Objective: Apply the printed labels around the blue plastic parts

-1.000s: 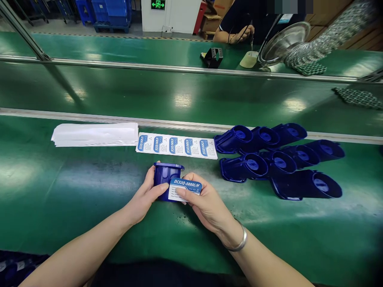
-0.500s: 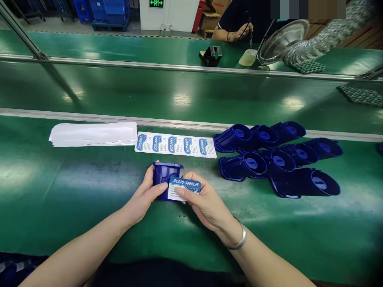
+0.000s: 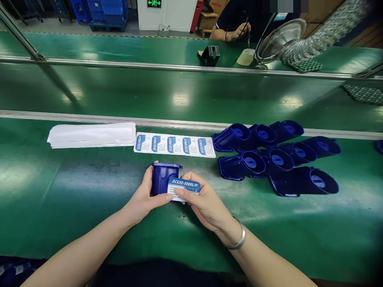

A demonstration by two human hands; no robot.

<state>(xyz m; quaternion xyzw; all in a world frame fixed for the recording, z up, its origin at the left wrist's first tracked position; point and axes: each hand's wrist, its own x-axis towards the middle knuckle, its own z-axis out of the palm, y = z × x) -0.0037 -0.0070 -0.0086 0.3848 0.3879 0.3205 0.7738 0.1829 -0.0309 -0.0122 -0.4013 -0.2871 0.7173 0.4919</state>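
Note:
A dark blue plastic housing is in my left hand, whose thumb lies along its lower edge and touches the label's lower left corner. My right hand pinches a blue and white label by its right part, thumb on the front. The label's left end lies against the housing's right side; whether it is stuck there I cannot tell. Behind my hands lies a sheet of similar labels. To the right, several blue housings lie on their sides with round openings facing right.
A stack of white paper strips lies at the left, beside the label sheet. A metal rail crosses the far side. Beyond it are a black holder, a metal duct and a person's hand. More blue parts show at the lower left.
My left thumb has slid down from the housing's front to the label's lower left corner. The label and my right hand have hardly moved; the whole view has shifted slightly.

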